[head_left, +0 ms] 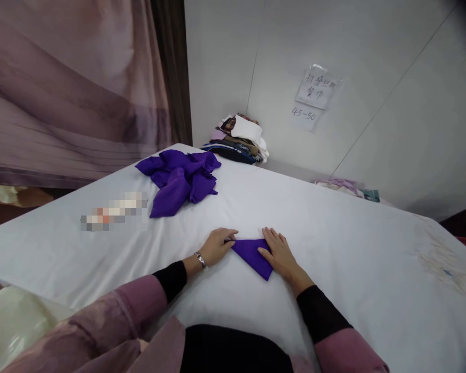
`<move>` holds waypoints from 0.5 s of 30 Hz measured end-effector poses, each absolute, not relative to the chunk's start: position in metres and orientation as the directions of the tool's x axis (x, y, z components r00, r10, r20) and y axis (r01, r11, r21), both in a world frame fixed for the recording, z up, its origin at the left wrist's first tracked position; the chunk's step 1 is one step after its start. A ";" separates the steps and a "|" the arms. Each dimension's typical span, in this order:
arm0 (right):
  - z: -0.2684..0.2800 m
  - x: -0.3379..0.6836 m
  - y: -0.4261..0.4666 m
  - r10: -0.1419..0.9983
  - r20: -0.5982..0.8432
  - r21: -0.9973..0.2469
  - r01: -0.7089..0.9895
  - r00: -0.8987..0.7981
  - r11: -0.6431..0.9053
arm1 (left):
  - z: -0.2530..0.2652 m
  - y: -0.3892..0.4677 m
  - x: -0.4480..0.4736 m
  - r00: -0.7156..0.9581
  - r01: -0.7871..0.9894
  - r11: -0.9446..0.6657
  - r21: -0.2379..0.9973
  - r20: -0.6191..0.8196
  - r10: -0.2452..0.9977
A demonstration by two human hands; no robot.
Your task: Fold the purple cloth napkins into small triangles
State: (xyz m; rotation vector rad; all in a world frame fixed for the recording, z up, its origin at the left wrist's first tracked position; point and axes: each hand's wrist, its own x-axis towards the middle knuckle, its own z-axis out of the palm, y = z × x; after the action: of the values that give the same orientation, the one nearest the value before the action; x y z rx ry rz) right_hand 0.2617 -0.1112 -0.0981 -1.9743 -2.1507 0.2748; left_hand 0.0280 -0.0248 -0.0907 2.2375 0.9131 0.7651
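A purple cloth napkin (254,255), folded into a small triangle, lies on the white-covered table (357,290) in front of me. Its left corner is pinched between the thumb and fingers of my left hand (216,247). Over its right end my right hand (281,254) lies flat with the thumb apart, pressing on the fabric and hiding part of that edge. The lower tip of the triangle points toward me. Farther off to the left sits a loose heap of crumpled purple napkins (178,181).
Folded clothes (238,140) are stacked at the far table corner by the wall. More cloth (345,187) shows along the back edge. A blurred-out item (114,211) lies on the left. A curtain (73,88) hangs behind, and a paper sign (314,89) is on the wall.
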 end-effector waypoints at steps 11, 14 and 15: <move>-0.098 0.263 -0.111 0.997 0.021 -0.299 0.951 -0.078 0.081 | -0.097 -0.020 0.028 0.624 0.444 -0.571 0.691 0.219 0.750; -0.099 0.264 -0.111 0.997 0.020 -0.302 0.950 -0.080 0.082 | -0.096 -0.020 0.027 0.638 0.489 -0.581 0.651 0.187 0.747; -0.099 0.264 -0.111 0.996 0.020 -0.302 0.950 -0.083 0.086 | -0.095 -0.020 0.026 0.640 0.502 -0.583 0.639 0.179 0.747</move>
State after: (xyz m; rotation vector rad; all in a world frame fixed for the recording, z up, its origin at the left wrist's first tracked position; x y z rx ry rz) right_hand 0.2644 -0.1109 -0.0993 -1.9622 -2.1398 0.3099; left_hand 0.0262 -0.0203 -0.0953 2.3134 0.9727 0.5925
